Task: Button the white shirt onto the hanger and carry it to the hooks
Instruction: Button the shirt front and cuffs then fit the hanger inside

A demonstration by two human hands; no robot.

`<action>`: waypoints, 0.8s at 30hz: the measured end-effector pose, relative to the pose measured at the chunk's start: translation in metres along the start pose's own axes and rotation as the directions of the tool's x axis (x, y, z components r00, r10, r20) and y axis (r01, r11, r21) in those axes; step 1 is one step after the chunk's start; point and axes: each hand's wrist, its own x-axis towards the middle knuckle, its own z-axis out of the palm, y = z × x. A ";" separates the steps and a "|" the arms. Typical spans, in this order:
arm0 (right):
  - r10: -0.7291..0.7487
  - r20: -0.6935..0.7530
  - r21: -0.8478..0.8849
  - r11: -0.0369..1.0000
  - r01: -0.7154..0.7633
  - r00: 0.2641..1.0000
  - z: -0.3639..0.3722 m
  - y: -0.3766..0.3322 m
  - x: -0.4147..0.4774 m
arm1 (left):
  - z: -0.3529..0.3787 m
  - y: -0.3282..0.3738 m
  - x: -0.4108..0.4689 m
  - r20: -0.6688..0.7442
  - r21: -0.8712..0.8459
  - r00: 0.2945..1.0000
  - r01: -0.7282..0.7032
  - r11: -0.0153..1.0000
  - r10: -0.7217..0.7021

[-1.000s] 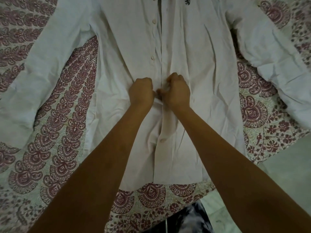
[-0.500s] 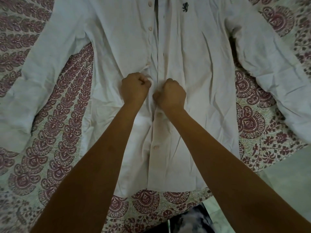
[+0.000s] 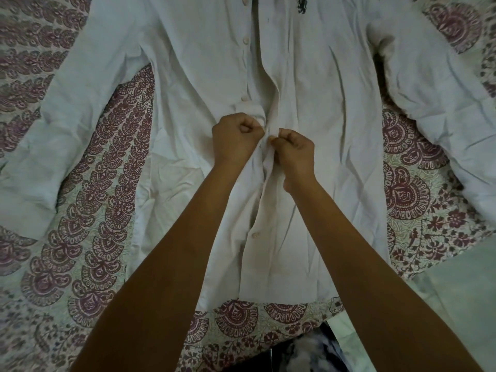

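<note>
Patterned bedspread (image 3: pixel 88 200), cream cotton printed with maroon paisley arcs and small flowers, covers the bed and carries the work; a pale floor (image 3: pixel 461 285) shows at the lower right. On it the white shirt (image 3: pixel 335 135) lies flat, front up, sleeves spread to either side, its thin woven cloth creased in long soft folds. A small dark emblem (image 3: pixel 301 6) marks the chest. No hanger and no hooks are visible here.

Your forearms reach in from the bottom edge and meet at the placket, about mid-height. Your left hand (image 3: pixel 234 139) is closed in a pinching grip on the button-side edge, with cloth bunched above the knuckles. Your right hand (image 3: pixel 294 151) is closed likewise on the buttonhole-side edge, the thumbs almost touching. The button being worked is hidden between your fingers.

Below your hands one round pale button (image 3: pixel 254 235) sits fastened; above them, three more buttons (image 3: pixel 244 98) lie open along the left edge, beside a gap.

Judged risks: the bunched cloth may let the small smooth button slip back out of its hole before it seats. A pull to one side could also pair the button with the wrong hole, skewing the front. The loose fabric may drag across the bedspread and wrinkle further.
</note>
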 end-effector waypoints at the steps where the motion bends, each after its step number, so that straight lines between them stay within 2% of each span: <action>1: -0.005 0.004 0.006 1.000 0.005 1.000 0.000 0.000 -0.001 | 0.000 -0.001 -0.001 0.000 0.007 1.000 0.006 1.000 -0.006; 6: -0.050 -0.066 -0.043 0.998 0.047 0.997 0.007 0.001 -0.007 | -0.003 -0.001 -0.004 0.003 0.078 1.000 0.002 0.997 -0.003; 10: -0.068 -0.141 -0.079 0.995 0.057 0.988 0.009 -0.001 -0.011 | -0.005 0.006 -0.007 0.069 -0.143 0.992 0.117 0.983 -0.108; 13: -0.055 -0.114 -0.077 0.996 0.046 0.992 0.011 0.000 -0.011 | -0.006 0.007 -0.008 0.145 -0.218 0.973 0.209 0.953 -0.180; 19: -0.055 -0.093 0.036 0.998 0.058 0.994 0.010 0.006 -0.015 | -0.005 0.009 -0.005 0.128 -0.146 0.972 0.213 0.966 -0.195; 24: -0.086 -0.113 -0.032 0.996 0.083 0.990 0.012 0.008 -0.012 | -0.002 0.011 -0.004 0.077 -0.033 0.984 0.164 0.986 -0.161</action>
